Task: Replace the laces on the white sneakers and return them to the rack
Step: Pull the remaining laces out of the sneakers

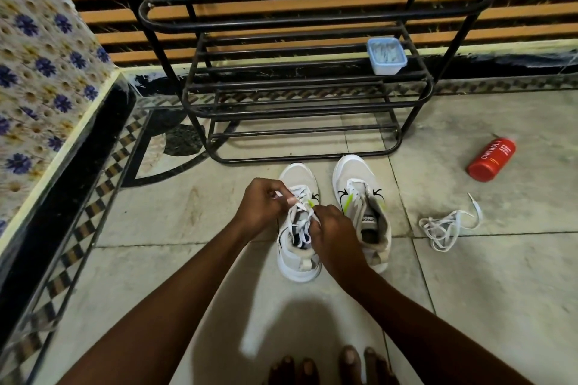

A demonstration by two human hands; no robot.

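Left hand (262,203) and right hand (331,228) both pinching the lace (299,223) over the near sneaker (297,269), on the floor (187,228) before the rack (312,109), other sneaker (359,178) alongside, and one hard tug could yank an end out of its eyelet

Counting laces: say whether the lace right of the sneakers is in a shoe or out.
Out. The lace lies loosely tangled on the floor, apart from both sneakers.

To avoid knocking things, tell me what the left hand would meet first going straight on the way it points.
The left hand, pinching a lace, points up and right over the sneaker being laced; it would meet that shoe's laced front first, then probably the second sneaker. Depth is unclear.
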